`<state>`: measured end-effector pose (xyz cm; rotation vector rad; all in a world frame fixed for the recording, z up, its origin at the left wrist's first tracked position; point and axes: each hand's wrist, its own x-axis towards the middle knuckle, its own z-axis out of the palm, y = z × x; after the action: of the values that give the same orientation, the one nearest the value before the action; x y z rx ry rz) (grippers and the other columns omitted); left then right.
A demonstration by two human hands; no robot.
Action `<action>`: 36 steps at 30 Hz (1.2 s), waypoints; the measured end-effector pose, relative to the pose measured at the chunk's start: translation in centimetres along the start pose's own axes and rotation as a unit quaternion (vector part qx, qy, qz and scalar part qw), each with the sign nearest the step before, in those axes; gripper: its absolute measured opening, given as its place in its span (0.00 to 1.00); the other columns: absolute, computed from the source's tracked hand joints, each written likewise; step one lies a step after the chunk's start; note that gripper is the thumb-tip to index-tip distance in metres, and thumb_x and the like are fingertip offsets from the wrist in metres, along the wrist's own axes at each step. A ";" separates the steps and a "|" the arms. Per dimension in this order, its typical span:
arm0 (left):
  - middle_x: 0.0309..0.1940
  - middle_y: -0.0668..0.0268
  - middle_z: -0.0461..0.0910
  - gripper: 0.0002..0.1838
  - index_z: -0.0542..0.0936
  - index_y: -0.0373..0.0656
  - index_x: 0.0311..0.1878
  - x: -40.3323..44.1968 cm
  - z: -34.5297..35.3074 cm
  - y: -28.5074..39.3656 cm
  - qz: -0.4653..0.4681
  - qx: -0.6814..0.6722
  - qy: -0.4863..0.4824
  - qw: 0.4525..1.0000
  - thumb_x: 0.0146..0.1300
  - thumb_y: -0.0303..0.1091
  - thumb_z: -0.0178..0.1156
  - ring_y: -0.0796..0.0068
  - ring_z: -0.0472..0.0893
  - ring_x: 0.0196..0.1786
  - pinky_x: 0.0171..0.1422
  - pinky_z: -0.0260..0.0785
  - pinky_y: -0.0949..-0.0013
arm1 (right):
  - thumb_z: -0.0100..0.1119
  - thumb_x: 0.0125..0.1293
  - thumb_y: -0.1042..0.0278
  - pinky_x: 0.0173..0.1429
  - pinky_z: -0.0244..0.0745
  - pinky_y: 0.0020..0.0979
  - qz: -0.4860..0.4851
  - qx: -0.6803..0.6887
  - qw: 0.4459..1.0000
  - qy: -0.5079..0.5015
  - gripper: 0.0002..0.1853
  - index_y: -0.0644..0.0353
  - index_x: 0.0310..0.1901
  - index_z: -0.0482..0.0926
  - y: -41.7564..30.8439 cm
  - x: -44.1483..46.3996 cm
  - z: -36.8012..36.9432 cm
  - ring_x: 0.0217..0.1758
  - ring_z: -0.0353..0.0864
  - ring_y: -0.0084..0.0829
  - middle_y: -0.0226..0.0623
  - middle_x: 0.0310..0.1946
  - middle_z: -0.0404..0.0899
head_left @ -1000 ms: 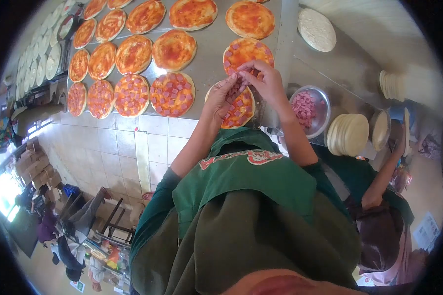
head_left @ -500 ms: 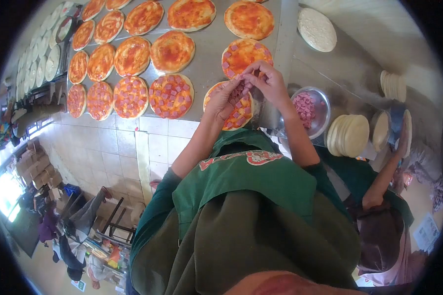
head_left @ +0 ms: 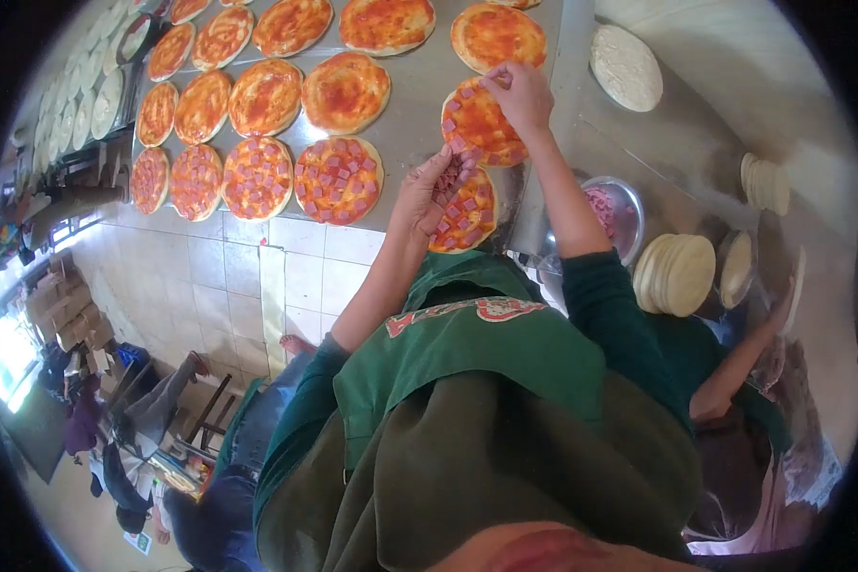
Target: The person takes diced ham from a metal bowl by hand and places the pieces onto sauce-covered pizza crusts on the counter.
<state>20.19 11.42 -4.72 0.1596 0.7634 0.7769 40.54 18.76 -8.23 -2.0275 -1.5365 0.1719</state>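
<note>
Diced ham (head_left: 456, 179) lies in my left hand (head_left: 427, 191), whose fingers curl round it above a pizza topped with ham cubes (head_left: 469, 217). My right hand (head_left: 522, 100) hovers over the far edge of a second, partly topped pizza (head_left: 486, 124). Its thumb and fingertips are pinched together, and what they hold is too small to make out. Ham cubes line the left edge of that pizza; the middle shows sauce alone. To the right, a metal bowl (head_left: 631, 212) of diced ham is partly covered by my right forearm.
Rows of sauced pizza bases (head_left: 262, 98) and ham-topped pizzas (head_left: 338, 181) cover the metal table (head_left: 405, 114). A plain base (head_left: 626, 67) lies at the right, with stacked bases (head_left: 675, 275) nearer. A co-worker's arm (head_left: 734, 367) is at the right; another person (head_left: 224, 515) is at lower left.
My right hand has parted from my left and moved away over the partly topped pizza. The left hand has stayed close to its place. Another person has come into view at lower left.
</note>
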 end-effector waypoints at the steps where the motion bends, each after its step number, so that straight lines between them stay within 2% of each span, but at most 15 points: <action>1: 0.41 0.58 0.82 0.13 0.79 0.37 0.44 -0.1 0.1 0.1 0.002 0.002 0.005 1.000 0.64 0.37 0.59 0.73 0.82 0.42 0.50 0.76 0.73 | 0.67 0.53 0.55 0.35 0.72 0.29 0.016 0.001 1.000 -0.012 0.13 0.50 0.38 0.83 0.0 0.1 -0.1 0.30 0.77 0.30 0.30 0.29 0.79; 3: 0.41 0.58 0.82 0.13 0.79 0.36 0.45 -0.1 0.1 0.0 0.008 0.006 0.010 1.000 0.64 0.36 0.59 0.73 0.82 0.42 0.51 0.76 0.73 | 0.66 0.54 0.55 0.36 0.72 0.27 0.050 0.002 0.998 -0.036 0.13 0.51 0.38 0.83 -0.3 0.0 -1.1 0.30 0.77 0.28 0.28 0.31 0.80; 6: 0.40 0.59 0.82 0.13 0.79 0.35 0.45 0.5 0.1 -0.5 0.023 0.011 0.013 1.000 0.64 0.36 0.59 0.72 0.82 0.42 0.50 0.76 0.73 | 0.66 0.56 0.58 0.35 0.70 0.23 0.125 0.185 0.973 -0.059 0.12 0.54 0.38 0.83 -0.6 -1.4 -3.2 0.28 0.74 0.21 0.26 0.31 0.80; 9: 0.39 0.60 0.82 0.13 0.79 0.34 0.45 1.4 0.5 -1.1 0.035 0.018 0.017 0.999 0.64 0.34 0.59 0.72 0.82 0.42 0.49 0.76 0.72 | 0.64 0.55 0.47 0.36 0.73 0.29 0.079 0.269 0.941 -0.192 0.17 0.52 0.37 0.82 -2.1 -4.9 -5.9 0.30 0.80 0.28 0.33 0.30 0.82; 12: 0.38 0.60 0.82 0.13 0.79 0.33 0.45 1.8 1.5 -1.6 0.030 0.038 0.012 0.999 0.64 0.33 0.58 0.72 0.82 0.41 0.49 0.76 0.72 | 0.65 0.56 0.51 0.35 0.72 0.27 0.104 0.210 0.945 -0.230 0.15 0.54 0.37 0.82 -4.4 -6.9 -8.7 0.27 0.78 0.23 0.32 0.27 0.82; 13: 0.38 0.60 0.82 0.13 0.79 0.33 0.45 1.8 1.8 -1.8 0.026 0.046 0.008 0.999 0.64 0.33 0.58 0.72 0.82 0.41 0.48 0.76 0.72 | 0.65 0.56 0.52 0.34 0.72 0.26 0.082 0.203 0.953 -0.211 0.15 0.55 0.36 0.82 -3.6 -7.2 -8.3 0.26 0.77 0.22 0.30 0.25 0.82; 16: 0.38 0.60 0.82 0.13 0.79 0.32 0.44 2.0 2.2 -2.2 0.015 0.055 0.010 0.998 0.64 0.33 0.58 0.71 0.82 0.41 0.49 0.76 0.72 | 0.65 0.56 0.54 0.34 0.72 0.26 0.109 0.280 0.929 -0.216 0.14 0.54 0.36 0.82 -2.7 -6.9 -8.0 0.28 0.79 0.24 0.30 0.26 0.82; 19: 0.38 0.59 0.82 0.12 0.79 0.33 0.44 2.0 2.3 -2.3 0.008 0.054 0.009 0.998 0.65 0.34 0.58 0.71 0.82 0.41 0.49 0.76 0.73 | 0.65 0.55 0.52 0.37 0.73 0.28 0.115 0.289 0.935 -0.171 0.15 0.54 0.36 0.83 0.3 -5.6 -5.5 0.31 0.81 0.27 0.31 0.28 0.83; 22: 0.38 0.59 0.82 0.12 0.78 0.34 0.44 1.2 2.6 -2.0 0.001 0.053 0.001 0.999 0.65 0.34 0.57 0.71 0.82 0.41 0.50 0.76 0.72 | 0.63 0.59 0.57 0.38 0.72 0.24 0.127 0.188 0.965 -0.129 0.13 0.59 0.35 0.83 1.4 -2.7 -4.6 0.32 0.80 0.21 0.29 0.29 0.83; 25: 0.39 0.59 0.82 0.12 0.78 0.35 0.44 0.0 2.7 -1.0 0.003 0.043 -0.019 0.999 0.65 0.35 0.57 0.72 0.82 0.42 0.51 0.75 0.72 | 0.64 0.55 0.50 0.39 0.73 0.29 0.113 0.044 0.985 -0.121 0.16 0.55 0.34 0.84 1.5 -0.4 -3.8 0.33 0.82 0.26 0.32 0.30 0.83; 28: 0.40 0.60 0.82 0.13 0.78 0.36 0.45 -1.4 2.1 0.0 0.003 0.048 -0.005 0.999 0.66 0.36 0.57 0.73 0.82 0.43 0.51 0.74 0.73 | 0.65 0.52 0.49 0.39 0.74 0.32 0.098 0.004 0.989 -0.108 0.16 0.52 0.33 0.84 1.6 0.4 -2.8 0.33 0.82 0.31 0.32 0.29 0.83; 34: 0.40 0.64 0.81 0.15 0.77 0.36 0.48 -3.1 0.0 1.0 0.020 0.065 0.000 0.998 0.66 0.39 0.55 0.75 0.80 0.44 0.51 0.73 0.75 | 0.66 0.51 0.51 0.36 0.73 0.32 0.084 -0.010 0.994 -0.067 0.14 0.53 0.31 0.84 1.6 0.7 -3.5 0.29 0.82 0.30 0.29 0.24 0.82; 36: 0.41 0.64 0.80 0.16 0.77 0.37 0.49 -3.6 -0.2 1.3 0.025 0.063 0.000 0.998 0.66 0.39 0.55 0.76 0.80 0.45 0.51 0.73 0.75 | 0.66 0.51 0.51 0.34 0.73 0.32 0.113 0.017 0.991 -0.067 0.14 0.52 0.31 0.83 2.6 0.8 -3.7 0.28 0.81 0.29 0.29 0.24 0.82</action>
<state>17.58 9.85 -2.31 0.2930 0.8103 0.7760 44.61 17.73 -6.36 -2.1982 -1.3670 0.4271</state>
